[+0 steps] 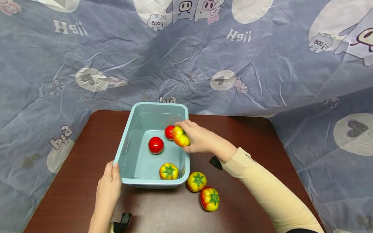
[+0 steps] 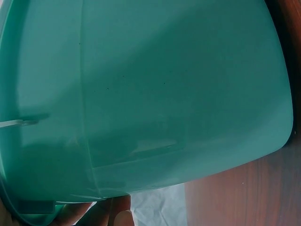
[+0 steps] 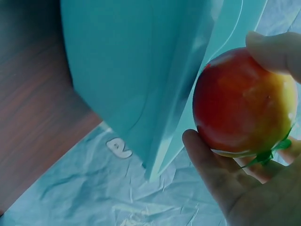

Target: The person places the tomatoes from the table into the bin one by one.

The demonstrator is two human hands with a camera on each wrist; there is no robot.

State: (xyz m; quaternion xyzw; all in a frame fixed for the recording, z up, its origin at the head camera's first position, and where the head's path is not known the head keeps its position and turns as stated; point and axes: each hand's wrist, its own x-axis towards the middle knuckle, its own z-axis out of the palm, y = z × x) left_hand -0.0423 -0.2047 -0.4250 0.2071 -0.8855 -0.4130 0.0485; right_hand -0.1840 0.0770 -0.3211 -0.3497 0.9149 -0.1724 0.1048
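A light blue plastic bin (image 1: 137, 109) stands on the table, its near left corner held by my left hand (image 1: 108, 189). In the left wrist view, the bin's wall (image 2: 155, 94) fills most of the picture, and fingers (image 2: 121, 217) show at its lower edge. My right hand (image 1: 201, 138) grips a yellow-and-red tomato (image 1: 180, 136) over the bin's right side. The right wrist view shows this tomato (image 3: 240, 106) between thumb and fingers, green leaves downward. Inside the bin lie a red tomato (image 1: 155, 145), another red one (image 1: 169, 132) partly hidden, and a yellow tomato (image 1: 169, 171).
Just outside the bin's near right corner, a yellow tomato (image 1: 196, 182) and a yellow-and-red tomato (image 1: 209, 199) sit on the brown table (image 1: 157, 210). A grey-blue printed cloth (image 1: 163, 64) hangs behind the table and along its sides.
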